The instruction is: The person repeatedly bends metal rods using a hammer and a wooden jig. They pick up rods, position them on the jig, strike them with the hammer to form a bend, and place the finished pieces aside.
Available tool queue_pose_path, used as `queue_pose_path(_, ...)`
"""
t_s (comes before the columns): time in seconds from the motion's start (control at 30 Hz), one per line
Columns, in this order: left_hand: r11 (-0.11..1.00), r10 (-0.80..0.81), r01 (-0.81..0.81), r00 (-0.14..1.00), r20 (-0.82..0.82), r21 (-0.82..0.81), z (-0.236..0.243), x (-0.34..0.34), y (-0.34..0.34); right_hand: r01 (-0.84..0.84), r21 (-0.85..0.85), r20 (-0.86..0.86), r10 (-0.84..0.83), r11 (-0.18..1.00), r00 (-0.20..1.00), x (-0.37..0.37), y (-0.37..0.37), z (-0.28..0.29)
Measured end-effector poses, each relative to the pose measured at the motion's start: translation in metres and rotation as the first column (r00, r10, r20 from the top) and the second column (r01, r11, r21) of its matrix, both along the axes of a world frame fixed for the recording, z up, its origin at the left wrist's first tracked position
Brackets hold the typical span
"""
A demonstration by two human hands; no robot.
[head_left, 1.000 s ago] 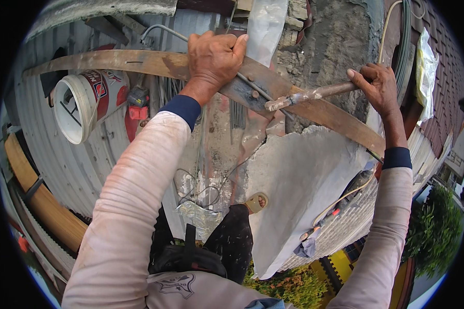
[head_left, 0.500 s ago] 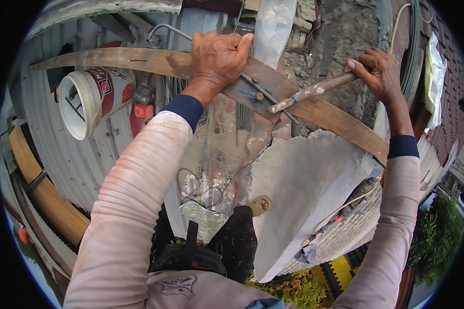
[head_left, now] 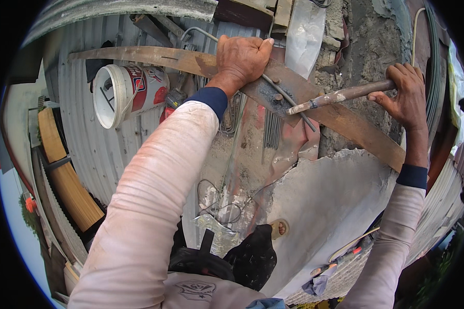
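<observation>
My left hand (head_left: 241, 61) is closed over a thin steel rod (head_left: 308, 121) and presses it down on a long wooden plank (head_left: 355, 129). At its far left end the rod curves into a hook (head_left: 191, 32). The rod passes by two short metal pegs (head_left: 278, 97) that stick up from a dark patch of the plank. My right hand (head_left: 406, 95) has its fingers wrapped round the outer end of a paint-spotted bar (head_left: 345, 95). The bar's tip lies over the plank close to the rod; whether it grips the rod cannot be made out.
A white and red bucket (head_left: 108, 98) lies on its side on the corrugated metal sheet, with a cordless power tool (head_left: 176, 98) beside it. Straight rods (head_left: 272, 131) lie under the plank. A grey slab (head_left: 325, 190) slopes down by my sandalled foot (head_left: 280, 228). A power tool's cord (head_left: 345, 250) runs near the right edge.
The whole view has shifted, so things sit farther right and slightly lower. The bar has swung to a flatter angle, and my right hand has shifted its hold on its end.
</observation>
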State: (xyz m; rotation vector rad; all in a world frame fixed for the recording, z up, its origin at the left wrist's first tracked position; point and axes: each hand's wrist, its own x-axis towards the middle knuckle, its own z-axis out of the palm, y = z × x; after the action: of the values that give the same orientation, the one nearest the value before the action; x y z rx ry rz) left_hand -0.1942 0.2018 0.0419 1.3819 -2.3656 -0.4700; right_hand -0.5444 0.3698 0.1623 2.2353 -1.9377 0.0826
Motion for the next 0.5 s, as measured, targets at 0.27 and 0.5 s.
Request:
queue_pose_path(0.27, 0.998, 0.016, -0.015, 1.0, 0.018, -0.054, -0.002, -0.001, -0.004, 0.206, -0.136, 0.083, -0.196, 0.969, 0.977, 0.03, 0.072, -0.02)
queue_pose_path(0.5, 1.0, -0.004, 0.004, 0.999, 0.049, 0.002, -0.004, -0.002, -0.008, 0.552, -0.217, 0.139, -0.534, 0.805, 0.834, 0.129, 0.152, -0.041)
